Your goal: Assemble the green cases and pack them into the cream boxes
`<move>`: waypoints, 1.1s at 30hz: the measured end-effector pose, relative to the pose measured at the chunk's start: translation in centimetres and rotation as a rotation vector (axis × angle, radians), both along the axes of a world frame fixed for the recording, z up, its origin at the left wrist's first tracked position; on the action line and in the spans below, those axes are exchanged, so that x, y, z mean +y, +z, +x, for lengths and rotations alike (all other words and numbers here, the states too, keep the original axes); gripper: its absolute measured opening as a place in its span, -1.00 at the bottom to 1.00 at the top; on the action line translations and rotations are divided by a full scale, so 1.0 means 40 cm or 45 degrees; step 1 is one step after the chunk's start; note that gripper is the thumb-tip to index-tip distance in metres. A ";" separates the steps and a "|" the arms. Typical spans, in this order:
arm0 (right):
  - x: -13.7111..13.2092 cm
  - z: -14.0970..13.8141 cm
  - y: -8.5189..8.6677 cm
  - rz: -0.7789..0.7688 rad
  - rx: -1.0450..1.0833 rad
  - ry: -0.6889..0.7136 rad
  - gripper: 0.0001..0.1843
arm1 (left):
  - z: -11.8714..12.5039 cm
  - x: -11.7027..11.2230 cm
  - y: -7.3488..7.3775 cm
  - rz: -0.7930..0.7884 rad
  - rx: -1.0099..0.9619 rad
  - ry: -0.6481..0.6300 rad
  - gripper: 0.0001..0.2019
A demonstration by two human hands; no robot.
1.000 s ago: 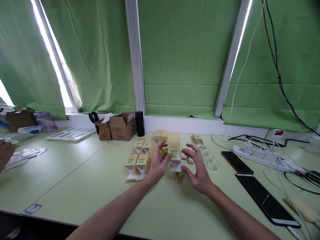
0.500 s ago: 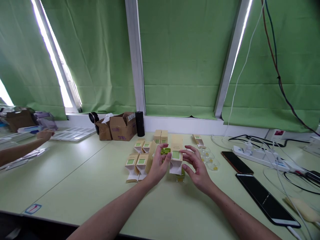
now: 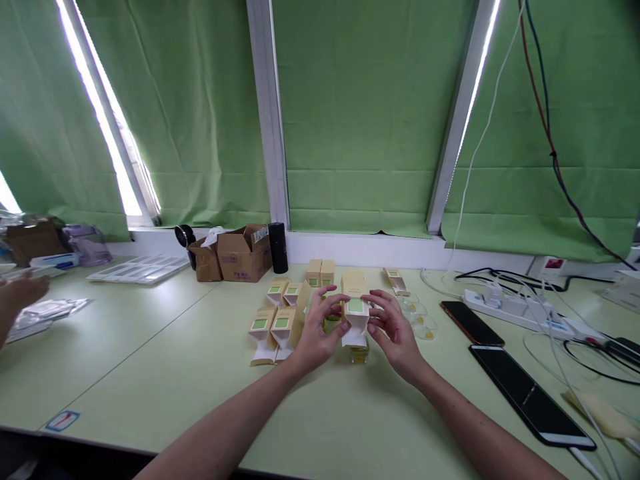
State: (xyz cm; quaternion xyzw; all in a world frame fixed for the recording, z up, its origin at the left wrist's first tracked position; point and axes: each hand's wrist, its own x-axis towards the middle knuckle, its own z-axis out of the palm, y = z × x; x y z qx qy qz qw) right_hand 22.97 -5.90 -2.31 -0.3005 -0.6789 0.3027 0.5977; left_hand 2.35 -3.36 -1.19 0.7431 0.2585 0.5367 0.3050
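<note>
My left hand (image 3: 317, 330) and my right hand (image 3: 397, 333) both pinch a small tan carton with a green label (image 3: 355, 313), held upright just above the table, its white bottom flaps hanging open. A small jar of greenish liquid (image 3: 359, 353) stands under the carton, mostly hidden. Several more tan cartons (image 3: 273, 325) with open flaps lie to the left of my left hand. Two closed cartons (image 3: 320, 272) stand behind.
Clear round lids with yellow spots (image 3: 424, 325) lie right of my hands. Two dark phones (image 3: 530, 397) and a power strip (image 3: 515, 310) with cables lie at the right. Brown cardboard boxes (image 3: 243, 252) and a black cylinder (image 3: 277, 248) stand at the back. Another person's hand (image 3: 20, 293) is at far left.
My right hand has closed in from open air onto the carton. The carton has come down over the jar. The other person's hand at the left reached out and drew back.
</note>
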 end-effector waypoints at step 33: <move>0.000 -0.024 -0.011 -0.073 0.087 -0.152 -0.67 | 0.027 0.006 -0.023 0.048 -0.078 0.078 -0.73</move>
